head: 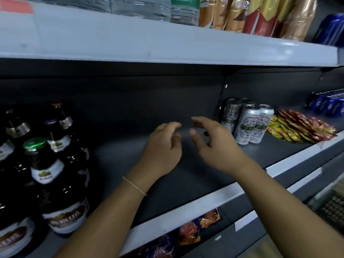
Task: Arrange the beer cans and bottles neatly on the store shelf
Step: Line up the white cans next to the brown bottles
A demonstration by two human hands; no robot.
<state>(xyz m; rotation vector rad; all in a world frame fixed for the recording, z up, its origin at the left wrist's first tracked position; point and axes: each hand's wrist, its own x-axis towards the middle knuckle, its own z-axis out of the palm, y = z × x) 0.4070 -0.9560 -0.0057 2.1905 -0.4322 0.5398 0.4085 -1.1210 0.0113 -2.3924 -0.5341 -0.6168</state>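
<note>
Both my hands hover over the bare middle of the dark store shelf [186, 175]. My left hand [163, 148] and my right hand [210, 144] face each other, fingers loosely curled, holding nothing. A cluster of silver beer cans [247, 123] stands upright just right of my right hand, apart from it. Several dark brown beer bottles [46, 164] with white labels stand at the shelf's left end, well left of my left hand.
Red and yellow snack packets [301, 127] lie right of the cans, with blue cans [329, 105] behind them. The upper shelf [167, 43] carries water bottles, gold cans and a blue can. Snack bags [188, 231] sit on the shelf below.
</note>
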